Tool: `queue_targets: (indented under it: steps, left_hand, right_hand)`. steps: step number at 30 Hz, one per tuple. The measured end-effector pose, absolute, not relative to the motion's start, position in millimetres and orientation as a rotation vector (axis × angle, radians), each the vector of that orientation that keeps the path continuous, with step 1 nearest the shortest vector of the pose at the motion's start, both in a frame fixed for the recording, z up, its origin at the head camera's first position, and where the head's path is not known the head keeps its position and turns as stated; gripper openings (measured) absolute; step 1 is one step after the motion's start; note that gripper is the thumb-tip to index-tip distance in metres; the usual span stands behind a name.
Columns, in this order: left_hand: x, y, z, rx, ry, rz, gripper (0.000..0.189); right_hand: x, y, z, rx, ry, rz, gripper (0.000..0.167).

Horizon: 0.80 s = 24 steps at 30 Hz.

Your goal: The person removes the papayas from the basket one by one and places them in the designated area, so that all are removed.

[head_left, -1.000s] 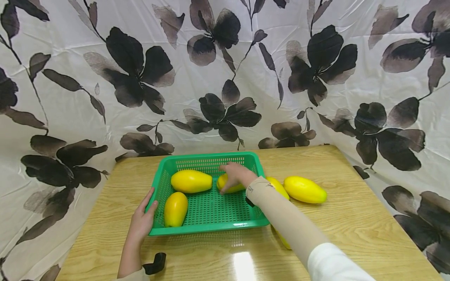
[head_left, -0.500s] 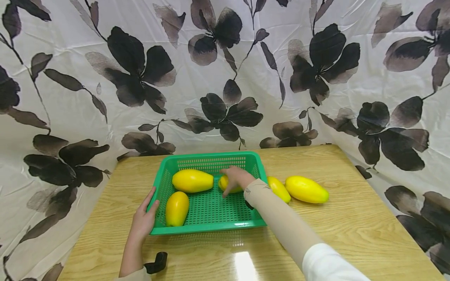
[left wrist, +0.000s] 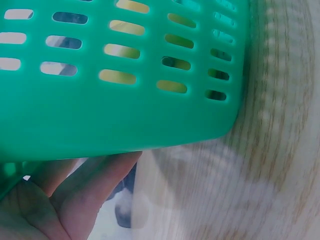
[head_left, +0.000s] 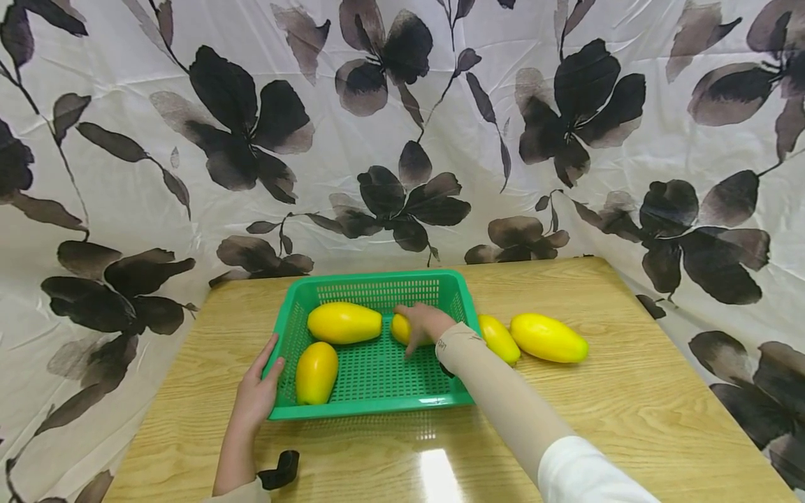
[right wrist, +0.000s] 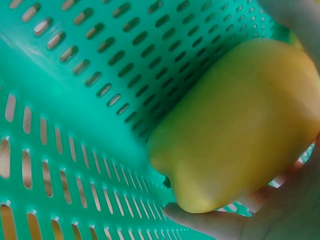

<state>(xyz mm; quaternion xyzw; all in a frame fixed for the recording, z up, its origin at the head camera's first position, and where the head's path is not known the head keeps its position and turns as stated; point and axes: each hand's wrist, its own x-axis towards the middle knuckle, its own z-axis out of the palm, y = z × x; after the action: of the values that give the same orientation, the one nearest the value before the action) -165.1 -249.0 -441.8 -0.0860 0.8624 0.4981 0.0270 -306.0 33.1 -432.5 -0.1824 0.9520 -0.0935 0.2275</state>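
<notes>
My left hand point(head_left: 256, 391) holds the left rim of a green plastic basket point(head_left: 377, 412); in the left wrist view its fingers point(left wrist: 95, 190) meet the rim beside the slotted wall. Inside the basket, my right hand point(head_left: 429, 323) grips a yellow papaya point(head_left: 400, 328), partly hidden under the hand. The right wrist view has this papaya point(right wrist: 240, 120) lying near the slotted wall, with fingers point(right wrist: 210, 220) curled along its side. A second papaya point(head_left: 344, 323) lies at the back left of the basket, and a third papaya point(head_left: 316, 374) at the front left.
Right of the basket, two more papayas lie on the wooden table point(head_left: 654, 419): one papaya point(head_left: 499, 339) against the basket's side, partly behind my forearm, and another papaya point(head_left: 548, 338) farther right. A floral cloth point(head_left: 390, 126) hangs behind the table.
My right hand has shifted slightly down and right over the papaya, its thumb moving the same way. My right forearm now covers a yellow fruit that showed below it earlier. The left hand stays put.
</notes>
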Motion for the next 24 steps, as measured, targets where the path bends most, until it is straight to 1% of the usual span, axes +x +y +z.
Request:
queue_targets:
  steps: [7, 14, 18, 24]
  left_hand:
    - [-164, -248, -440, -0.264, 2.655, 1.545, 0.052]
    - [-165, -248, -442, -0.275, 2.656, 1.543, 0.052]
    - [-165, -247, -442, -0.27, 2.66, 1.54, 0.053]
    - [-165, -248, -442, -0.272, 2.663, 1.525, 0.053]
  right_hand:
    - [-303, 32, -432, -0.508, 2.631, -0.22, 0.096]
    - [-305, 31, -434, -0.502, 2.623, -0.202, 0.102]
    - [-305, 30, -434, -0.503, 2.615, -0.196, 0.101]
    - [-303, 27, -420, -0.568, 2.631, -0.205, 0.098]
